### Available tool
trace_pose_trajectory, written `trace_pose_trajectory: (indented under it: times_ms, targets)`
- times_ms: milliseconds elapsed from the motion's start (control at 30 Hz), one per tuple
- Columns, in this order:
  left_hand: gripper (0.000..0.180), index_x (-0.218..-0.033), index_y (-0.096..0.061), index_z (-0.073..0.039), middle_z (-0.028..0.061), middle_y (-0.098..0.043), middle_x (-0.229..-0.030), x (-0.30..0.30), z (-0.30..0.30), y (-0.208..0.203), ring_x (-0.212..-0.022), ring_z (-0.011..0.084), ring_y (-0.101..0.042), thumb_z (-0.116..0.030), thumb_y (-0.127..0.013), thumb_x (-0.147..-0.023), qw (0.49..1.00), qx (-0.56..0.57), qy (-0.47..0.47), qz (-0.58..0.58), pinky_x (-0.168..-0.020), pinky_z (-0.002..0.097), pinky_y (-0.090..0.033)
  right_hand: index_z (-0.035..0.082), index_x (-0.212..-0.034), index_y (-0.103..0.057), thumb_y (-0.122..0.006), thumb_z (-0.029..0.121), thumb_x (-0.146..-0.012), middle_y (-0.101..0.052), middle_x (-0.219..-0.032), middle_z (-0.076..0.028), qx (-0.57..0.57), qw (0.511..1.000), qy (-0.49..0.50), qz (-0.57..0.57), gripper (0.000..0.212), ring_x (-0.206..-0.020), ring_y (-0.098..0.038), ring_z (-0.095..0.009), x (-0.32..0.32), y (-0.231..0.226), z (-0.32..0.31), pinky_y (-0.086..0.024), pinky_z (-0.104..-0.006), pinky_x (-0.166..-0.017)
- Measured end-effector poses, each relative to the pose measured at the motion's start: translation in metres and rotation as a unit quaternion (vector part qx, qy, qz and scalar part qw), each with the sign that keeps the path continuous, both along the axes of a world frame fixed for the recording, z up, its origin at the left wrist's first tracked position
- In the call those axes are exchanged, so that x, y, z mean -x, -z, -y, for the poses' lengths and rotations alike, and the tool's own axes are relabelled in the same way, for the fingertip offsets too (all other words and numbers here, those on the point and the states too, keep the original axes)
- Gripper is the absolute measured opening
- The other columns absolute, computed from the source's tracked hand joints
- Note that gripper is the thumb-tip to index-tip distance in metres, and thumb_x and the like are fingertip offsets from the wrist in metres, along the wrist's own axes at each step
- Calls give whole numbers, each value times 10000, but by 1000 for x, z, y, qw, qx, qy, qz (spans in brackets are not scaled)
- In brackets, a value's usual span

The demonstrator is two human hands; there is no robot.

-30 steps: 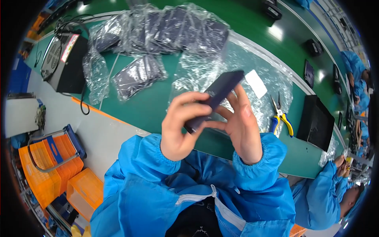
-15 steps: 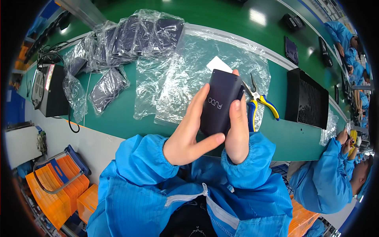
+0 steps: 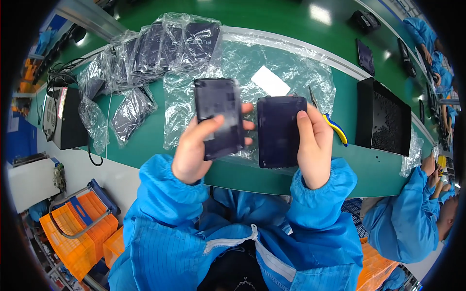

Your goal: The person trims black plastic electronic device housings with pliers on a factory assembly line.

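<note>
Two dark, flat rectangular casing parts are held apart above the bench. My left hand (image 3: pixel 188 154) is closed on one casing part (image 3: pixel 224 109), thumb across its face and fingers behind; this piece is slightly blurred. My right hand (image 3: pixel 318 148) grips the other casing part (image 3: pixel 277 133) by its right edge, with the thumb on top. Just beyond them a blank white card (image 3: pixel 270 81) lies on clear plastic sheeting (image 3: pixel 240 56). Pliers with yellow and blue handles (image 3: pixel 337 130) lie beside my right hand, partly hidden by it.
Bagged dark cases (image 3: pixel 162 48) are heaped at the far left, with one bagged case (image 3: pixel 132 114) nearer. A black box-shaped device (image 3: pixel 73 119) with cables stands left. On the right is a black tray (image 3: pixel 365 109) of small black pieces. A co-worker's blue sleeve (image 3: pixel 400 213) is beyond it.
The dark case held between both hands is now two separate parts, one in each hand. My hands have moved apart, uncovering more of the white card and hiding more of the pliers.
</note>
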State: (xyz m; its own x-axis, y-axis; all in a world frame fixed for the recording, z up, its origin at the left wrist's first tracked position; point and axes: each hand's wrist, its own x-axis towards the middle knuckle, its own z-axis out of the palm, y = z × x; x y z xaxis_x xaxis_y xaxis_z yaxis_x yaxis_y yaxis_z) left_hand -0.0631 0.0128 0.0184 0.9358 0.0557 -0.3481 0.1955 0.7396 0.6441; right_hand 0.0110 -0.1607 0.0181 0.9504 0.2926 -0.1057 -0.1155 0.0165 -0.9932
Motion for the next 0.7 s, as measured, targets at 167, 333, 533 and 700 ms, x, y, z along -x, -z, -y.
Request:
trace_pose_trajectory:
  times_ms: [167,333,533,700]
  targets:
    - [493,-1259,-378,72,251,-506,-1197,6,-25,-15,-976,300,-583,-175,-452,-839,995,-86,-40,13,-773,391,-527,3,-1308,-359,-395,-33,-882,-575,-1046,-124,12,1000,16,24,429,-818,-554,-109,-4,20,-3,-453,-231,-702]
    - [511,-1268,-381,59,246,-518,-1184,13,-35,-25,-933,282,-598,-177,-466,-823,994,-91,66,-6,-773,366,-519,18,-1251,-456,-528,-4,-817,-502,-1174,-201,250,942,-10,223,441,-961,-567,-266,-2,22,-6,-473,-322,-766]
    - [515,-1311,-342,17,134,-536,-1154,13,-30,-28,-964,158,-548,-198,-516,-877,946,-142,289,-40,-812,277,-456,9,-1085,-588,-641,65,-771,-597,-1010,-183,89,963,-158,199,323,-860,-611,-294,3,-21,-5,-480,-329,-756]
    - [764,-1309,-331,48,188,-524,-1148,6,-14,-24,-994,246,-563,-461,-580,-796,933,-125,335,28,-799,315,-475,5,-956,-626,-639,51,-778,-640,-801,-141,116,970,-122,177,185,-688,-630,-191,6,-17,4,-479,-256,-605]
